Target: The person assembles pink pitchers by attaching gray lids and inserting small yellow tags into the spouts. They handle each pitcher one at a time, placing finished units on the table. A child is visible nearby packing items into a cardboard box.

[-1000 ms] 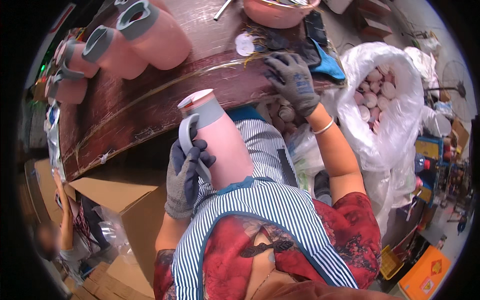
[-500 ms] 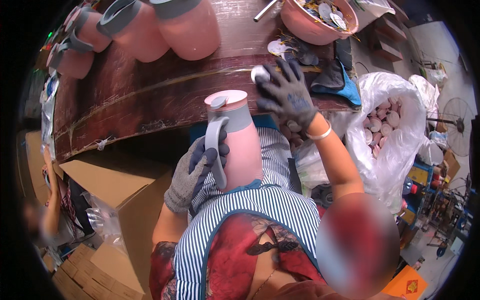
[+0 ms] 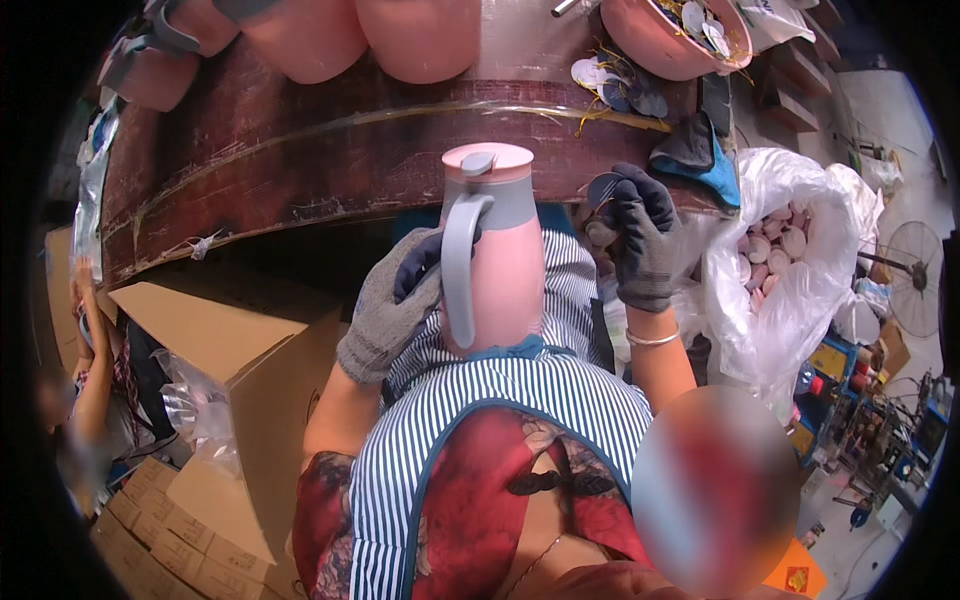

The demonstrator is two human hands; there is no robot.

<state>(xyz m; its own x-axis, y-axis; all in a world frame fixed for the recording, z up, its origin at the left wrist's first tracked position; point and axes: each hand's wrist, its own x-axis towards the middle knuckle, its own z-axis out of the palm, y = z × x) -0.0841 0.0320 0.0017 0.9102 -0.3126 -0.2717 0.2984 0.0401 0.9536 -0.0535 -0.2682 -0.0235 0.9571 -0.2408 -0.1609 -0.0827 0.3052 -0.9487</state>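
Observation:
My left hand (image 3: 400, 295), in a grey glove with dark fingertips, is closed round the grey handle of a pink vacuum jug (image 3: 500, 270). The jug stands upright against my striped apron, its pink lid (image 3: 488, 157) on top. My right hand (image 3: 645, 235), gloved alike, is raised just off the table's near edge. Between its thumb and fingers it pinches a round tag (image 3: 601, 190), seen partly edge-on. More round tags with yellow strings (image 3: 618, 85) lie loose on the table beyond.
Several pink jugs (image 3: 420, 40) stand at the far left of the dark red table (image 3: 330, 160). At far right are a pink basin (image 3: 670, 50) of tags and a blue-grey cloth (image 3: 700, 165). A plastic bag (image 3: 725, 270) of lids is right, an open carton (image 3: 220, 340) left; another person's arm (image 3: 95, 370) beyond.
My right hand has picked the round tag off the table and drawn it back towards me. The jug has shifted slightly right and away, still held by its handle.

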